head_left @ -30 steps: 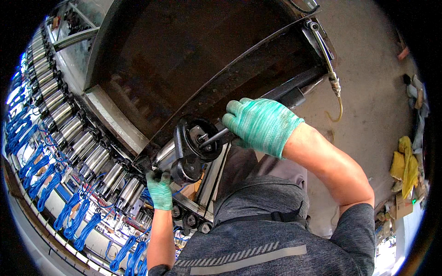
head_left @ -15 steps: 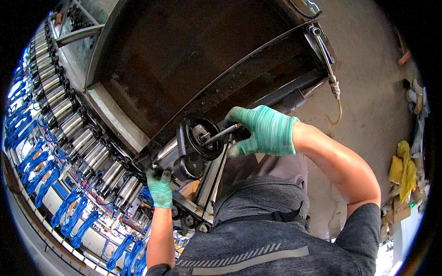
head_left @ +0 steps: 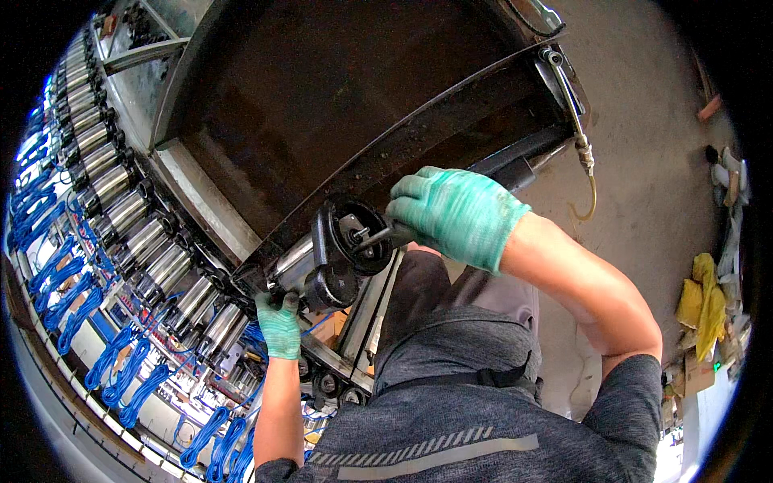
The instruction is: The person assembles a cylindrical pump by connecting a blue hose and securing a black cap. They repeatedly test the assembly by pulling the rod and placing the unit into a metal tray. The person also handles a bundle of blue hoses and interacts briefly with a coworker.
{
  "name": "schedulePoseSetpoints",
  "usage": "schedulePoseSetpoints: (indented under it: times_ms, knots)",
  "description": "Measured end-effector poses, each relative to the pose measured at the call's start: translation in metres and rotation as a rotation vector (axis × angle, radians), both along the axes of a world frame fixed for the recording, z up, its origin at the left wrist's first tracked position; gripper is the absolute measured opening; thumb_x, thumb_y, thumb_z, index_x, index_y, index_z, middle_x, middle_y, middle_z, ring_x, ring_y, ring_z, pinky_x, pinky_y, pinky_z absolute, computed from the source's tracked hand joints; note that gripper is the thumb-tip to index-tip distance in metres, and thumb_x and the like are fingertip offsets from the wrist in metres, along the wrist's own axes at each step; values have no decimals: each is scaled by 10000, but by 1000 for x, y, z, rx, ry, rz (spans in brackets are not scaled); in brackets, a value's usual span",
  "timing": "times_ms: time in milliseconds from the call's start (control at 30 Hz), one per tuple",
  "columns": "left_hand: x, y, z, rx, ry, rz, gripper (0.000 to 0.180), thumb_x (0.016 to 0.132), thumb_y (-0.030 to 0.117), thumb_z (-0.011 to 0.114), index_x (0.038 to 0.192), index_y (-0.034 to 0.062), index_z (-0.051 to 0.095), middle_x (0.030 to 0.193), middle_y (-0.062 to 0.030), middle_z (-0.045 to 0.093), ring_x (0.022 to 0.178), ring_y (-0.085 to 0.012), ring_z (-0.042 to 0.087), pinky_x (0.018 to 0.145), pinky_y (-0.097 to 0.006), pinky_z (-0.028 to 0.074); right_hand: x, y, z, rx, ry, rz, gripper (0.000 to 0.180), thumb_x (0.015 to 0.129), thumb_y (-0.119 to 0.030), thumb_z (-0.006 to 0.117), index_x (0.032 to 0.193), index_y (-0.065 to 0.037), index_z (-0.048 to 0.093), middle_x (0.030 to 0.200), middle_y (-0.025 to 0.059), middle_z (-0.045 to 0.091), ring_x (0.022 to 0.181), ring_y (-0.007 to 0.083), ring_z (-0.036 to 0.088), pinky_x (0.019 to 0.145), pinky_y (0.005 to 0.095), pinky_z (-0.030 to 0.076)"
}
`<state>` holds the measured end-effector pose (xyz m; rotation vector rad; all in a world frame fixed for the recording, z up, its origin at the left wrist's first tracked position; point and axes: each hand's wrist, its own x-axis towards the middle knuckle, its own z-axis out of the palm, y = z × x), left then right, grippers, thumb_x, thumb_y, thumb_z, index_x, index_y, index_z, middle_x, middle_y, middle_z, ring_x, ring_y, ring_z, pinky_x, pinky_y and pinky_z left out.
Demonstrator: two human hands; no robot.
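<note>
- 2 green-gloved hands are at work on 1 black housing [head_left: 325, 241], which sits by the near left corner of the dark tray [head_left: 322, 92], its round opening facing the right hand; whether the tray's edge bears its weight, I cannot tell.
- The change is in the right hand [head_left: 459, 217]: 0.5 s ago it stood open, thumb apart, with the rod's outer end bare. Now its back is turned up and its fingers are curled down around that end, much as they were 1.0 s ago.
- The thin metal rod [head_left: 373, 239] slants from inside the housing's opening up to those fingers. The bend of the wrist suggests a turning stroke, with the hand having let go briefly to take a fresh hold; the job at the opening therefore looks unfinished.
- The left hand [head_left: 279, 326] has kept its place at the lower end of the shiny cylinder [head_left: 295, 264] behind the housing, below the tray's near left corner. Thumb and fingers are bent there, apparently steadying the piece; how firmly they grasp is hidden.
- Along the tray's left edge runs a row of similar metal cylinders [head_left: 129, 211], with coiled blue cables [head_left: 74, 322] beyond them.
- At the tray's near right corner hangs a metal lever tool [head_left: 568, 97], well apart from both hands.
</note>
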<state>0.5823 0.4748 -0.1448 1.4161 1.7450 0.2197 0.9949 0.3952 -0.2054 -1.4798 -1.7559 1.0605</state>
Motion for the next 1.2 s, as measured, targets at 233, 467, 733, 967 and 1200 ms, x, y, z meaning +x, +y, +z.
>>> schedulePoseSetpoints:
  times_ms: [233, 467, 733, 967, 1200]
  knots:
    - [-3, 0, -4, 9, 17, -70, 552, 891, 446, 772, 1141, 40, 493, 997, -22, 590, 862, -126, 543, 740, -273, 481, -5, 15, 16, -856, 656, -254, 312, 966, -273, 659, 1189, -61, 607, 807, 146, 683, 724, 352, 687, 685, 430, 553]
    - [-6, 1, -4, -14, 29, -26, 544, 892, 418, 780, 1167, 48, 492, 989, -16, 589, 835, -110, 539, 691, -266, 476, 5, 15, 13, -550, 134, 131, 385, 885, -325, 747, 1167, -82, 649, 968, 159, 702, 905, 361, 689, 723, 444, 545]
    - [-16, 1, -6, -25, -13, -36, 550, 897, 417, 775, 1188, 54, 483, 1070, -28, 594, 930, -131, 553, 773, -259, 479, -14, -2, 19, -138, 6, -86, 536, 902, -419, 659, 1342, -119, 590, 960, 164, 691, 894, 364, 695, 745, 449, 562]
    - [-7, 2, -1, -31, 57, -74, 601, 883, 467, 773, 1186, 42, 476, 1074, -34, 575, 931, -145, 546, 770, -293, 498, 0, -4, -6, 91, -121, 26, 513, 826, -321, 714, 1288, -126, 608, 878, 109, 649, 832, 342, 683, 680, 431, 551]
    - [-1, 0, 0, -51, 36, 15, 578, 860, 407, 814, 1166, 40, 489, 1041, -37, 592, 901, -146, 555, 780, -294, 493, -13, 12, 5, -379, -50, 23, 213, 864, -300, 706, 1008, -143, 702, 925, 92, 663, 879, 357, 672, 730, 439, 553]
